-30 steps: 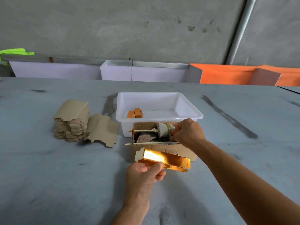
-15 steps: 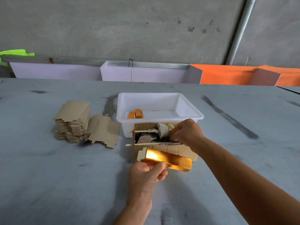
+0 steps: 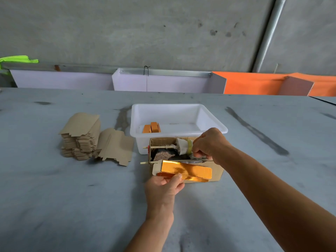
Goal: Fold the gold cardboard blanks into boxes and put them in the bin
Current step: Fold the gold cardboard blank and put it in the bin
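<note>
Near the middle of the table (image 3: 54, 197), a gold box (image 3: 183, 170) was pinched at its near edge by the left hand (image 3: 163, 188).
It looked light, shiny and easily dented, best held by the edges; the right hand (image 3: 209, 144) was curled on something small in the tape box (image 3: 216, 171), before the bin (image 3: 178, 110).

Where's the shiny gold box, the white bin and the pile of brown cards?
gold box (image 3: 185, 169), head view, on its shiny top face
white bin (image 3: 211, 115), head view, on its right inner wall
pile of brown cards (image 3: 80, 124), head view, on the top card
</note>
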